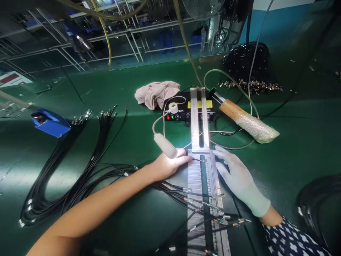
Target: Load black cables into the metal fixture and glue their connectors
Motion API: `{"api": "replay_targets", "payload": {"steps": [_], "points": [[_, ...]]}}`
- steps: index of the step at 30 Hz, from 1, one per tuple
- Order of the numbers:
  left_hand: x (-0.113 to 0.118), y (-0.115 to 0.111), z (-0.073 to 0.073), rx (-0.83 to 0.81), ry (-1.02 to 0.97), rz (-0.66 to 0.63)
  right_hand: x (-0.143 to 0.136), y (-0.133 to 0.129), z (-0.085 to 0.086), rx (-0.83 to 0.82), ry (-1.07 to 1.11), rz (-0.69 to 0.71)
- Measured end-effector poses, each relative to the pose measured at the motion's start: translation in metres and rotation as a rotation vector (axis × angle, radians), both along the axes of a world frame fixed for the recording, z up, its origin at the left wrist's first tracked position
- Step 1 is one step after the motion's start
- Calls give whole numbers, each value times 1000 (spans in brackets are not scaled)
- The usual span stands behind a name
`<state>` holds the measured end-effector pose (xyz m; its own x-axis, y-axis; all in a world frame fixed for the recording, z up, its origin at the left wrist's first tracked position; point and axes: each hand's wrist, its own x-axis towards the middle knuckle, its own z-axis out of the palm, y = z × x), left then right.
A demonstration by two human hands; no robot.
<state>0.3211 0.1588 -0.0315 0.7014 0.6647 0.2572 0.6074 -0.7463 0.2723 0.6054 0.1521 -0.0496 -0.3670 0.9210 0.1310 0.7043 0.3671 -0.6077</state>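
My bare left hand [170,165] pinches a thin black cable [197,160] near its end, whose small metal tip lies over the slot of a metal fixture [194,177]. My right hand [237,174] wears a pale glove. Its thumb and fingers are apart and rest at or close to the fixture's right edge, with nothing in them. Several more black cables [173,188] with metal ends cross the lower part of the fixture. A slotted metal plate [195,121] continues the fixture at the back. A small lit lamp [165,145] on a bent neck hangs over my left hand.
Behind the plate sits a black control box [177,116], with a crumpled cloth [157,93] beside it. A wrapped-handle soldering iron [245,119] lies at the right. Cable bundles [80,170] and a blue holder [50,122] are left; more cables [247,64] lie back right.
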Motion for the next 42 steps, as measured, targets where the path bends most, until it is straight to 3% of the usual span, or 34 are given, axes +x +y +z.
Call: {"api": "replay_targets", "payload": {"steps": [8, 16, 21, 25, 29, 36, 42], "points": [[1, -11, 0, -119, -42, 20, -16, -2, 1, 41, 60, 42], [-10, -42, 4, -240, -113, 11, -16, -36, 2, -35, 87, 100], [-9, -55, -2, -75, -52, 33, -7, -55, -2, -111, 130, 30], [-8, -68, -9, 127, 40, 125, -6, -58, -3, -161, 247, -60], [-8, -80, -10, 194, 144, 191, -10, -53, -1, -141, 235, -31], [17, -63, -8, 155, 162, 94, -13, -49, -5, -78, 244, 15], [32, -51, -8, 315, 270, -19, -14, -47, -6, -113, 259, 11]]}}
